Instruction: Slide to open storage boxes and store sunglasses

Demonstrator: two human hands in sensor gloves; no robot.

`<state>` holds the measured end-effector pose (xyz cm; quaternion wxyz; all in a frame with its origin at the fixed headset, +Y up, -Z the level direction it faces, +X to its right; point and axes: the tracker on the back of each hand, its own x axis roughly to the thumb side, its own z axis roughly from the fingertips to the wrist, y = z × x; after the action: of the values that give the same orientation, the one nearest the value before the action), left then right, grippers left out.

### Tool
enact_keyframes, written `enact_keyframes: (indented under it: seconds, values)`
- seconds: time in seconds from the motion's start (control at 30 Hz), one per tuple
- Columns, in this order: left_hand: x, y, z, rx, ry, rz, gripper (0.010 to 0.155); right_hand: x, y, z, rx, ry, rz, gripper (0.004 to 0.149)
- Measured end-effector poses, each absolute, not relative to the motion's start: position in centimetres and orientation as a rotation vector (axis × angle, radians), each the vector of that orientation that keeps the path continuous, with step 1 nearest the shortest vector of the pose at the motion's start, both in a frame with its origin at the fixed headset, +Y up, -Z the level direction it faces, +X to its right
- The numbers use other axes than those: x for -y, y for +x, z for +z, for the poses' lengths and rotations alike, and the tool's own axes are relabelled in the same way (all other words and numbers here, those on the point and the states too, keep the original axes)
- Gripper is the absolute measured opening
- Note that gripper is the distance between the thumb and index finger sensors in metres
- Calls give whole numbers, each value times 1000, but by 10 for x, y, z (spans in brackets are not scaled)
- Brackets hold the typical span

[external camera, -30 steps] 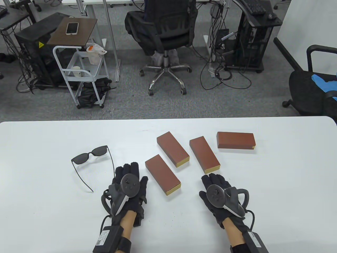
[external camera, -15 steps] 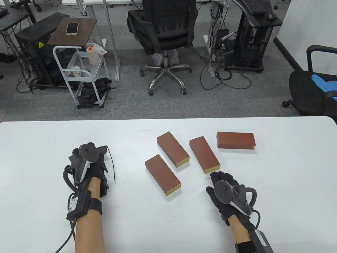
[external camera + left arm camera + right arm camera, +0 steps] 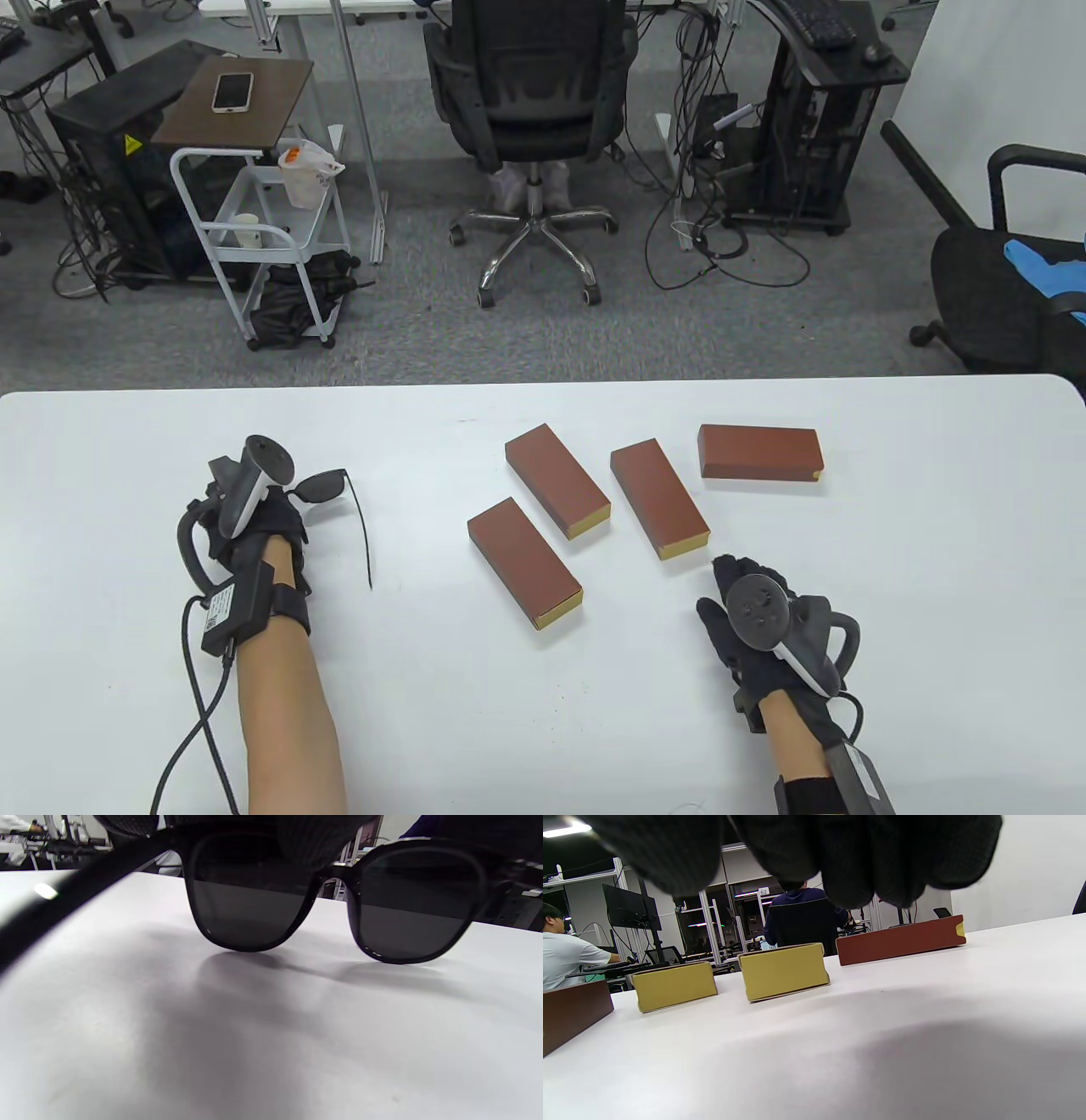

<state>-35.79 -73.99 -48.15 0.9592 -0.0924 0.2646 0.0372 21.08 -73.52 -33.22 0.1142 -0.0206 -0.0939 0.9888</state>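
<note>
On table (image 3: 127, 441): four boxes (image 3: 523, 563), one sunglasses (image 3: 327, 486), seemingly gripped.

On the table (image 3: 891, 526), the sunglasses (image 3: 327, 486) lie far left under the left hand (image 3: 254, 518); four boxes (image 3: 523, 562) sit centre-right, the right hand (image 3: 755, 620) in front of them.

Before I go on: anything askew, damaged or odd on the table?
Nothing damaged or spilled. The four storage boxes lie closed at mixed angles, none lined up. The sunglasses lie unfolded under the left hand.
</note>
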Motion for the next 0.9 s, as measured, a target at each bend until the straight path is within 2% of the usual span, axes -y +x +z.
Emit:
enact_keyframes:
  seconds: [0.23,0.47,0.67,0.77,0.9]
  values:
    - [742,-358,-478,-531,-207,71,44,734,203,-334,278,-16,2898,61]
    - [725,-347,-466,-463,-168,92,44,729,200,-333,297,20,2873,62]
    - [702,-314,-454,-251,-118,110,45,724,197,-330,317,81,2819,61]
    - [689,-285,-444,-108,-62,118,44,720,190,-328,339,141,2813,61]
    - [682,-245,-429,65,-74,177,44,717,180,-327,347,216,2793,58]
